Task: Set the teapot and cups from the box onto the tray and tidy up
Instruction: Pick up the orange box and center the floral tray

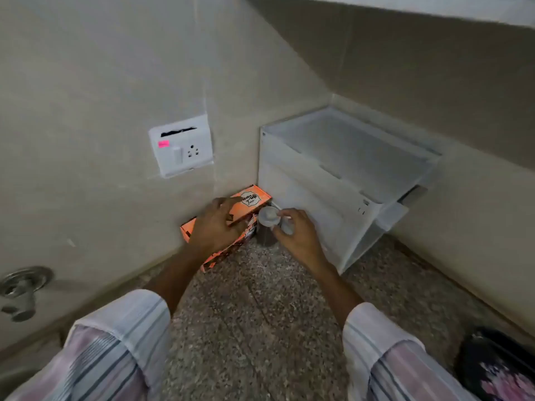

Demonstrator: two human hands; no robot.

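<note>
Striped sleeves frame the view; beyond them the left hand lies flat, fingers spread, on the orange box, likely steadying it, while the right hand pinches a small white cup just beside the box's open end, near the white plastic rack. No tray in view.

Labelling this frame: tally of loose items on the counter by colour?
Orange: 1, the box under the left hand
White: 2, the small cup in the right hand grip, and the plastic rack in the corner
Dark with pink pattern: 1, the item at the lower right, too blurred to name
Total: 4
</note>
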